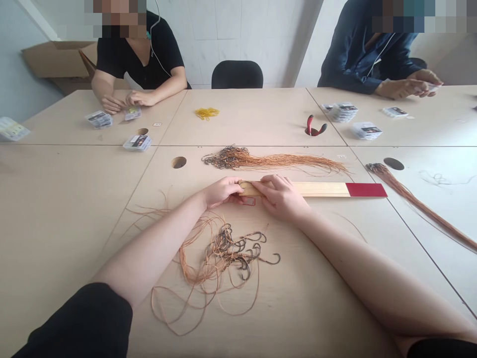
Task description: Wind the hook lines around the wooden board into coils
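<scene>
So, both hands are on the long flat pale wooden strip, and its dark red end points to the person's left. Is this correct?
One part is wrong: the dark red end points to the person's right, as the head view shows. The left hand and right hand are both on the long flat pale wooden strip.

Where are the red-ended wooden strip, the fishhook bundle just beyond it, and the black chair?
Wooden strip (322, 189): head view, on its bare pale wood.
Fishhook bundle (276, 161): head view, on the middle of its orange lines.
Black chair (237, 75): head view, on its backrest.
</scene>
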Available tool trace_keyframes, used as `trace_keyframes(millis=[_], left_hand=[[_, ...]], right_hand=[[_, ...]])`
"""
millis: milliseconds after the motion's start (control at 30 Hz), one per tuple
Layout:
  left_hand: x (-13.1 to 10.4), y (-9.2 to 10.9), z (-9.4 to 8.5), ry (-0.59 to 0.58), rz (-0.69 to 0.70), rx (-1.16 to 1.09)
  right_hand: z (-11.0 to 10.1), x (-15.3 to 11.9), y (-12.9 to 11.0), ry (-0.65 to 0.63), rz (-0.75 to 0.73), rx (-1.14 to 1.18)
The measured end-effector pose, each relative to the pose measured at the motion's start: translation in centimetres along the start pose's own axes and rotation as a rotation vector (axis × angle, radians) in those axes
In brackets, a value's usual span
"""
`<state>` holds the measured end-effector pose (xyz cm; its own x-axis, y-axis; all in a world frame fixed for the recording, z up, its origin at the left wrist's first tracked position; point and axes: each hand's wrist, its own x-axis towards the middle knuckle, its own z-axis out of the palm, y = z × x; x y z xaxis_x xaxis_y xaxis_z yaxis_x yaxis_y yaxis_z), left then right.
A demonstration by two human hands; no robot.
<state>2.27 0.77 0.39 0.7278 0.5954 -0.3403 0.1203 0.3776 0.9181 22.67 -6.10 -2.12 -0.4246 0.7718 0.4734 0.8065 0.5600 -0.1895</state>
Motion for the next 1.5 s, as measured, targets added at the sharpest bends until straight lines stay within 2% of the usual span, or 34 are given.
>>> trace_keyframes(millis=[167,233,300,367,467,567,1033,1267,1500], left_hand=[[0.1,-0.3,0.7,0.048,0.071,0.103],[0.2,-0.6,0.8,0.166,0.164,0.265],[0.2,-0.8,0.9,0.353,0.282,0.478],[-0.1,-0.8,0.9,0.44,0.352,0.668],[-0.4,-0.7,1.0,0.466,0.43,0.914],[-0.3,-0.8,0.9,0.49,0.462,1.027],[0.6,-1.6,0.2,0.5,0.489,1.029],[1.0,-2.0,-0.1,0.494,0.571,1.116],[1.1,-2.0,-0.1,0.498,0.578,1.161]], right_hand=[[0.2,-0.1,0.1,-0.012,0.036,0.014],[0.2,-0.1,0.0,-0.011,0.043,0.023],[0.3,-0.1,0.0,-0.007,0.047,0.03],[0.3,-0.1,0.0,-0.008,0.052,0.031],[0.4,0.0,0.1,-0.021,0.059,0.028],[0.4,0.0,0.2,-0.058,0.064,0.039],[0.3,0.2,0.4,-0.121,0.073,0.046],[0.1,0.2,0.4,-0.136,0.068,0.049],[0.2,0.2,0.4,-0.14,0.07,0.106]])
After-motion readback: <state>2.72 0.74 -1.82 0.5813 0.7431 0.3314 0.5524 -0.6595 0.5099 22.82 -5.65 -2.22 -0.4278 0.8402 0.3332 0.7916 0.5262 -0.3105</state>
